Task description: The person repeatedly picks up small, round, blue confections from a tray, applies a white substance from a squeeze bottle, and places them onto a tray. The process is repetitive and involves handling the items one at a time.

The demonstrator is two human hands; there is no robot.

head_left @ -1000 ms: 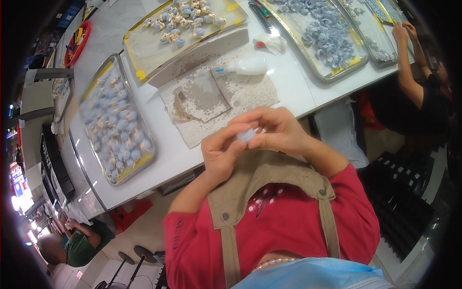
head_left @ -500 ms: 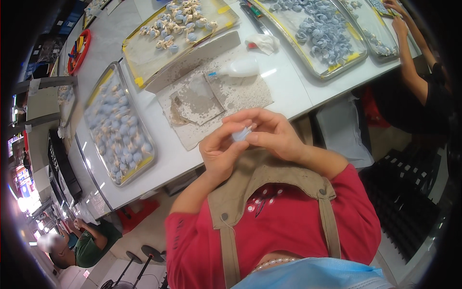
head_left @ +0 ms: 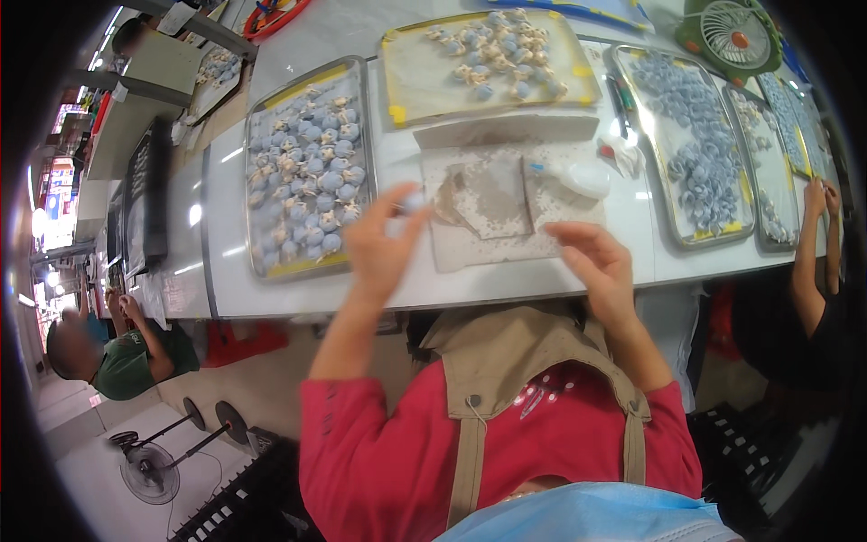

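My left hand (head_left: 379,244) is raised at the right edge of the left metal tray (head_left: 367,101), its thumb and fingers pinching a small light-blue rounded piece (head_left: 411,201). Motion blurs the details of that piece. Rows of similar blue pieces with cream parts (head_left: 312,172) fill this tray. Over the front right of a stained cardboard sheet (head_left: 470,255), my right hand (head_left: 598,266) is open and holds nothing, fingers and thumb apart. On the sheet's right side lies a white squeeze bottle (head_left: 587,179) with a blue tip, beyond the right hand.
Behind the cardboard is a yellow-taped tray (head_left: 406,72) with cream-and-blue pieces. A tray (head_left: 715,239) of blue shell-like pieces stands right, beside crumpled tissue (head_left: 628,161) and pens (head_left: 623,95). A green fan (head_left: 736,36) is at the back. Another person's hands (head_left: 820,194) work far right.
My hands have parted. The left has carried the blue piece left toward the left tray; the right has let go and moved right. The view has turned and shifted.
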